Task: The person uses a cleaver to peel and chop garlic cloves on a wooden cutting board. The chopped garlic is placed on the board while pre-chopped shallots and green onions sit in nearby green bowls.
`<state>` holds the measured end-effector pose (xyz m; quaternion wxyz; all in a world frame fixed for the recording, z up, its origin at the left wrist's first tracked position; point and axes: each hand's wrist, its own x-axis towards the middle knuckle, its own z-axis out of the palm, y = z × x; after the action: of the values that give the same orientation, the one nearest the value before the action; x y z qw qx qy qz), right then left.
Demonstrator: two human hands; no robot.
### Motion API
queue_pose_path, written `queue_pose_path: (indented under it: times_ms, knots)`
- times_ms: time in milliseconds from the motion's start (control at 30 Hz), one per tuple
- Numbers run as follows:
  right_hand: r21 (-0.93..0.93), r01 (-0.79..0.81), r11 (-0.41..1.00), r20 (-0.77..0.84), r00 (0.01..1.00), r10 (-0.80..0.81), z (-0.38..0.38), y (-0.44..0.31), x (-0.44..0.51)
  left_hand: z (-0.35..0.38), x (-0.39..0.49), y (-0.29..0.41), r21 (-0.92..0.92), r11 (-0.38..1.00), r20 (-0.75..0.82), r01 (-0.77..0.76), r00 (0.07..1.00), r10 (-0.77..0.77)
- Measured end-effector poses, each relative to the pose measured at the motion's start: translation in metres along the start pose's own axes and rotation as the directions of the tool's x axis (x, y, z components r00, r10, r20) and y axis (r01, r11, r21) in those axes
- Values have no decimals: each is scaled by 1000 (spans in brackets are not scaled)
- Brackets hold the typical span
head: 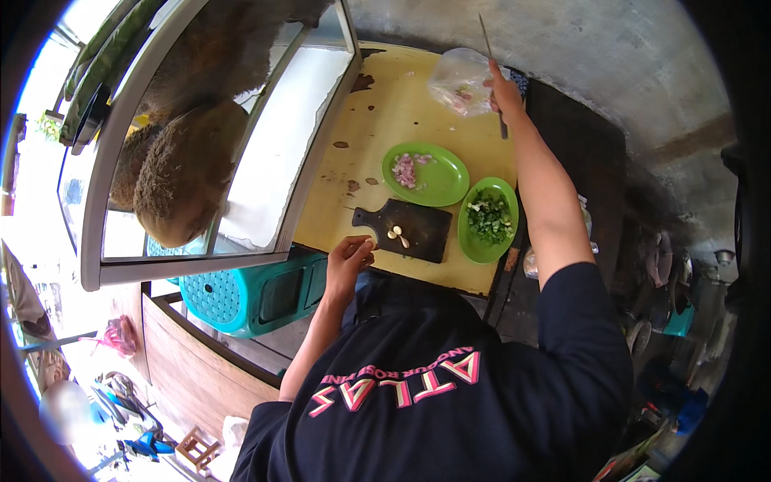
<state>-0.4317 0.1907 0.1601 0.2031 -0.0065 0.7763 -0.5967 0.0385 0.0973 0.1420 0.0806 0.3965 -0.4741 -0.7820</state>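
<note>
My right hand (506, 96), stretched out to the back right of the yellow table, is closed around the handle of a knife (485, 36) whose blade points away. It is beside a clear plastic bag (461, 81) with pale pinkish pieces in it. My left hand (351, 259) pinches a small pale piece, possibly a garlic clove, near the table's front edge. Peeled garlic cloves (397, 234) lie on a dark cutting board (424, 241) with a handle. Behind the board, a green oval plate (443, 175) holds chopped shallots (405, 171). Another green plate (468, 250), right of the board, holds chopped green onions (489, 218).
A glass display case (289, 150) stands along the table's left side. Below it are teal plastic stools (241, 298). A grey wall (578, 66) rises behind the table, and a dark surface (578, 138) adjoins its right side. A wooden bench (193, 367) is at the lower left.
</note>
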Motion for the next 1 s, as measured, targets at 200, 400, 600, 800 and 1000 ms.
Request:
queue_pose_path:
  times_ms: [200,400,600,800,1000]
  knots:
    - [-261,103,960,-95,987,-132,-24,48,-42,-12,58,-38,394,914,51,-99,995,86]
    - [-257,7,966,-163,985,-51,-56,132,-171,-11,116,-92,800,483,178,-356,910,375]
    - [-151,-75,986,-250,968,36,-69,195,-279,-5,126,-99,834,294,276,-467,814,510]
    - [-43,-147,988,-128,982,140,-65,205,-329,11,99,-95,786,-30,576,-618,713,400]
    - [-96,-63,993,-1,998,63,-52,178,-325,16,96,-97,724,-208,677,-658,619,398]
